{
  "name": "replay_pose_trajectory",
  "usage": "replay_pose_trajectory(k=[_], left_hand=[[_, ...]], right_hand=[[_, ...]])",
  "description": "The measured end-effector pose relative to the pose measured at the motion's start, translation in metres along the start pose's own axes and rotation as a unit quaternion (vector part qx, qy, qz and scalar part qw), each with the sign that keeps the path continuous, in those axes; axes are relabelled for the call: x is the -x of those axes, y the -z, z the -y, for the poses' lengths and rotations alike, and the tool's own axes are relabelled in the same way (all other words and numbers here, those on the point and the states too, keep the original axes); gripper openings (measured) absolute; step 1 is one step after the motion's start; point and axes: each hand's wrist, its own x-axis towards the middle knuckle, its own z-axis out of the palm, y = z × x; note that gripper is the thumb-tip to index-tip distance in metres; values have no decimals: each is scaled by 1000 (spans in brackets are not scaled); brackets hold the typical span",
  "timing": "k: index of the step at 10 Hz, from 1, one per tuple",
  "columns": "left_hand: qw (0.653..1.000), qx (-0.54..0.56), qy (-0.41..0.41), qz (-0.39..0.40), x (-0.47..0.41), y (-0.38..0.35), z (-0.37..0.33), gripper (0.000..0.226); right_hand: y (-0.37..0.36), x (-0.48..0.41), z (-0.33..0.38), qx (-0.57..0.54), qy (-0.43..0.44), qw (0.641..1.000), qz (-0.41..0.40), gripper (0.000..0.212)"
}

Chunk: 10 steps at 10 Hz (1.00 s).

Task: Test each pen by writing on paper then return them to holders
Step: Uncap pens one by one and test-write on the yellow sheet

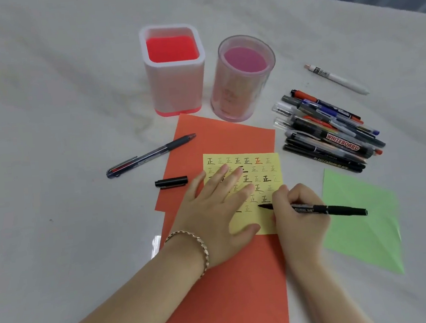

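Observation:
My right hand [297, 215] grips a black marker [334, 208], its tip touching the yellow note paper [263, 164] covered in several written marks. My left hand [216, 212] lies flat, fingers spread, on the note's left part. The note rests on an orange sheet [220, 140]. The marker's black cap [171, 182] lies left of the orange sheet. A dark pen [152, 155] lies further left, slanted. Two empty holders stand behind: a square white one with a red inside [176, 87] and a round clear pink one [239, 89]. A pile of several pens [327, 130] lies to the right.
A white pen [338, 79] lies alone at the back right. A green paper sheet [364, 222] lies right of my right hand. All of it sits on a pale cloth-covered table [49, 124], whose front edge runs along the bottom of the view.

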Motion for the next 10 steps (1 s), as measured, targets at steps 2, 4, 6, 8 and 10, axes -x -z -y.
replay_pose_trajectory(k=[2,4,6,8,10], left_hand=[[1000,-4,5,8,1,1,-1,59],[1000,-8,6,8,1,2,-1,59],[1000,-8,5,2,1,2,-1,59],[1000,-4,5,2,1,1,-1,59],[1000,-5,6,1,1,1,0,60]], right_hand=[[0,0,1,-3,2,1000,6,32],[0,0,-1,11,3,1000,9,32],[1,0,0,-4,9,1000,-8,35],[1,-2,-3,8,5,1000,-2,32],[2,-1,-1,5,5,1000,-7,33]])
